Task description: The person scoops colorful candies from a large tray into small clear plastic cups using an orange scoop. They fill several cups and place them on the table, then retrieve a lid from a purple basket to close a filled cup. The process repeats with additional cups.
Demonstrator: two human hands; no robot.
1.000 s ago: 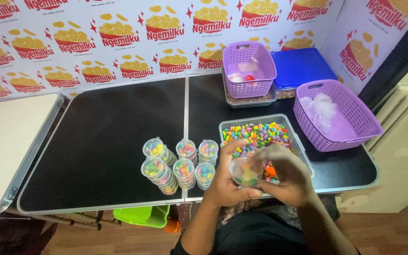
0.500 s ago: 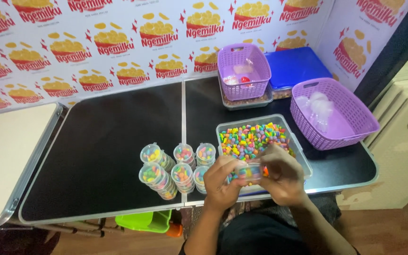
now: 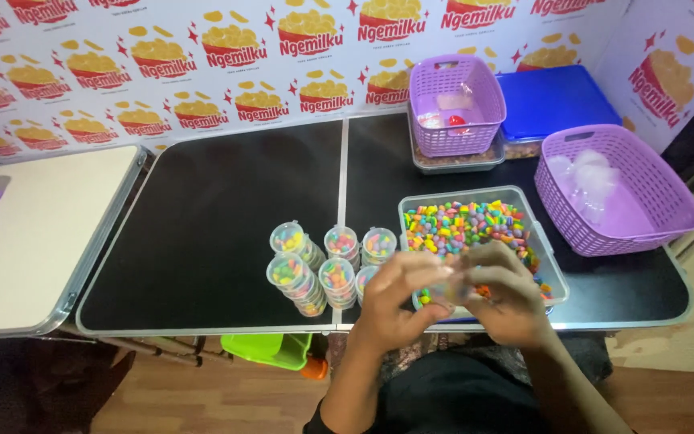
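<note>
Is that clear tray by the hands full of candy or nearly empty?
Full: the clear tray is covered wall to wall with colourful candies.

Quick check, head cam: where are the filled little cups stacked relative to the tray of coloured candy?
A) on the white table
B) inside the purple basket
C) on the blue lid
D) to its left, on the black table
D: the filled cups stand in short stacks on the black table, just left of the clear tray of coloured candy, over which both hands meet.
</note>
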